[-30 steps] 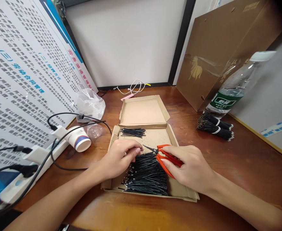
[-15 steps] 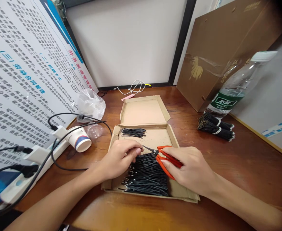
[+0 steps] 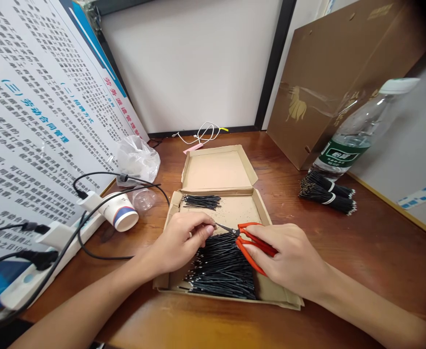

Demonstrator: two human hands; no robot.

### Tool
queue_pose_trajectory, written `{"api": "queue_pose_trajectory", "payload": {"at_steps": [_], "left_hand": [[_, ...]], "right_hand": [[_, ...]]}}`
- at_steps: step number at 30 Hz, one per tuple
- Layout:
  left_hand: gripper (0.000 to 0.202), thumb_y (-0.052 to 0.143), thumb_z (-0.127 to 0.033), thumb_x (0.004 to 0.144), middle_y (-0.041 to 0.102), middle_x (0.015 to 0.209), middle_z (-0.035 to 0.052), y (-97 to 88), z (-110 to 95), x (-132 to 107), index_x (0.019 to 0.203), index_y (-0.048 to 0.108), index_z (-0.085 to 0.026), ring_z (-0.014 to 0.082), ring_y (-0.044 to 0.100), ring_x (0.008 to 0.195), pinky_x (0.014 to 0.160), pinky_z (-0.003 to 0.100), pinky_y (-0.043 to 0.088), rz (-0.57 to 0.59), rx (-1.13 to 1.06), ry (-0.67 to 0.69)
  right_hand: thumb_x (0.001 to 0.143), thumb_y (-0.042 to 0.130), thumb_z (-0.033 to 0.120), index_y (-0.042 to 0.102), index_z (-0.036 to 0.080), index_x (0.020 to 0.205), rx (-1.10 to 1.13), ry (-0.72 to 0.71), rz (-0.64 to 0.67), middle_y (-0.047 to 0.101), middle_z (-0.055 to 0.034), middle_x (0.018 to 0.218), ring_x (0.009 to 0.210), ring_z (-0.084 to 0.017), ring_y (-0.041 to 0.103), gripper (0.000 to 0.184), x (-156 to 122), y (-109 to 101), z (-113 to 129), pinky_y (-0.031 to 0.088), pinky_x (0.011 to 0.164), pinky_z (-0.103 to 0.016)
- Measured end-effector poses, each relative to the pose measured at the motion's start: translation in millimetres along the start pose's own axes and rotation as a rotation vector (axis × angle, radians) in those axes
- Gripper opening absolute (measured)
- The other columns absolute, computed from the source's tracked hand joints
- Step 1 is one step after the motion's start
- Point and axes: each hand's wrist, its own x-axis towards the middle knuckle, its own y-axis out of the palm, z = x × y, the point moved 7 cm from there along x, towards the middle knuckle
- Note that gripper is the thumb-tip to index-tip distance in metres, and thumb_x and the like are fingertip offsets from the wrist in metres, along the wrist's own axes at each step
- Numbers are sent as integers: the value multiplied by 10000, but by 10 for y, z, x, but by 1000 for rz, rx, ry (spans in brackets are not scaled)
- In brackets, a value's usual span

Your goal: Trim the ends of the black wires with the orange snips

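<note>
With thumb and forefinger pinched, my left hand [image 3: 184, 240] is over the open cardboard box [image 3: 284, 293]; what sits in the pinch is too small and hidden to make out. My right hand [image 3: 293, 254] grips the red-handled scissors [image 3: 258, 242], whose dark pointed tip reaches the left fingertips. Below both hands lies a large heap of short black wires [image 3: 223, 271] with pale ends. A smaller pile of black wires [image 3: 201, 201] rests at the box's far left corner, and dark specks dot the cardboard beside it.
At the right stand a water bottle [image 3: 344, 150], tied black wire bundles [image 3: 327, 195] and a big brown box [image 3: 315, 87]. On the left are a paper cup [image 3: 120, 213], a plastic bag [image 3: 138, 160] and a power strip [image 3: 27, 286] with cables. A white cable [image 3: 207, 133] lies behind the box.
Almost nothing differs. The whole view has shifted slightly, and both hands and the scissors keep nearly the same pose, tip at the left fingertips.
</note>
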Motion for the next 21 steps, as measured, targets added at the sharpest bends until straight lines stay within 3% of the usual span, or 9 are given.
{"api": "queue_pose_trajectory", "payload": {"at_steps": [9,21], "left_hand": [[188,462,-206,955,605,676,-2,9,24,-12,858,611,-144,108,570,581,583,214,434,10,-6,-33],[179,468,-207,954,598,667,-2,6,30,-22,861,607,-144,112,562,597,583,213,428,8,-8,-44]], "right_hand": [[842,542,190,656,151,871,48,1,13,664,13,610,474,-124,564,124,18,-17,37,409,502,-262],[869,537,188,657,156,858,35,-14,-10,693,-6,661,504,-129,584,125,-4,-11,22,397,512,-262]]}}
